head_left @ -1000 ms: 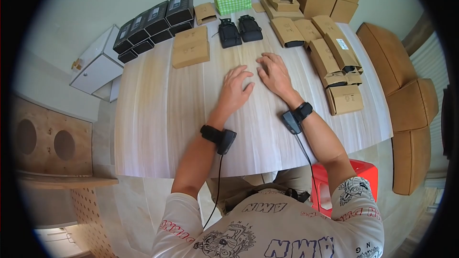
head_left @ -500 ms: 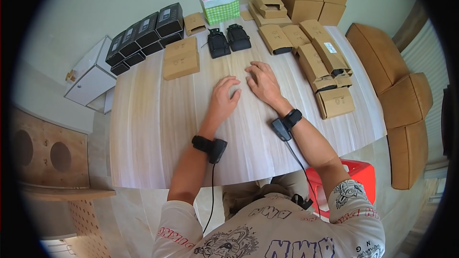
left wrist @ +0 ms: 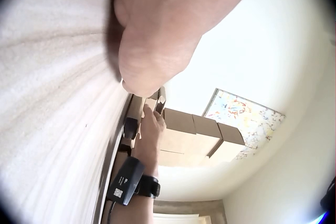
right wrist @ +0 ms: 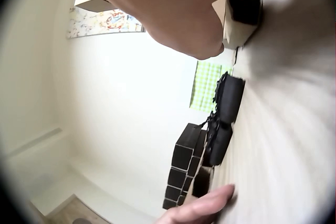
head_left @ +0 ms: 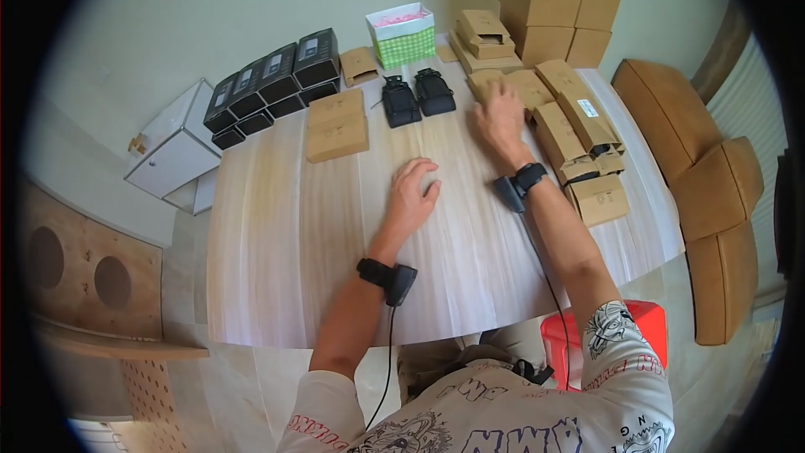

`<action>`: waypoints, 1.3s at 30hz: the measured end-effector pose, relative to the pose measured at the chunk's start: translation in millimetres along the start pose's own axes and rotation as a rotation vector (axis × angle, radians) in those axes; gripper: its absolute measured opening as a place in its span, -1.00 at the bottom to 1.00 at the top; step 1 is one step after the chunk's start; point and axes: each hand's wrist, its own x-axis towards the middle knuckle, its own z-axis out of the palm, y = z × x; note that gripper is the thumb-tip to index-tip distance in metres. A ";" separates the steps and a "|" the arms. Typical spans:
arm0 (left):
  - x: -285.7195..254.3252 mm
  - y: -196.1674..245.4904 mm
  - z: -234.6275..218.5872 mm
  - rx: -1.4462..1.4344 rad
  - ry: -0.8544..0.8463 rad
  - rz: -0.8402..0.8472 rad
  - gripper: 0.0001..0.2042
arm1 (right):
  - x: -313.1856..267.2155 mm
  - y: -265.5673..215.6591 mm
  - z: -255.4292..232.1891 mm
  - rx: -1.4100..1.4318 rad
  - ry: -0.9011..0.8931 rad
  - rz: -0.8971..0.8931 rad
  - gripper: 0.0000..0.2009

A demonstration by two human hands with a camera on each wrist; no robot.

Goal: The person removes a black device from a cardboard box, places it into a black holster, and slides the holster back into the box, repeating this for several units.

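In the head view my left hand (head_left: 410, 201) rests on the wooden table (head_left: 277, 260), fingers loosely bent and holding nothing. My right hand (head_left: 501, 122) is over the near end of a brown box (head_left: 481, 79) at the table's back right, its fingers reaching onto the top and hiding part of it. The right wrist view has the hand (right wrist: 173, 14) beside that box (right wrist: 239, 30), whose end shows something black inside; whether the fingers press on it cannot be told. Two black strapped devices (head_left: 401, 102) (head_left: 435, 92) lie left of this hand.
More brown boxes (head_left: 599, 200) line the right side. Toward the left are two brown boxes (head_left: 337, 136) and stacked black boxes (head_left: 317, 54). A green checked bag (head_left: 404, 44) stands at the back, large cartons (head_left: 545, 0) behind. A red stool (head_left: 646, 327) is by the near edge.
My right hand has moved from mid-table forward and right onto the brown box. My left hand has stayed on the table. The head view has shifted slightly.
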 end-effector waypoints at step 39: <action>1.9 44.7 -20.8 0.307 -0.221 0.108 0.13 | -98.5 23.6 -83.9 1.015 -0.906 0.445 -0.80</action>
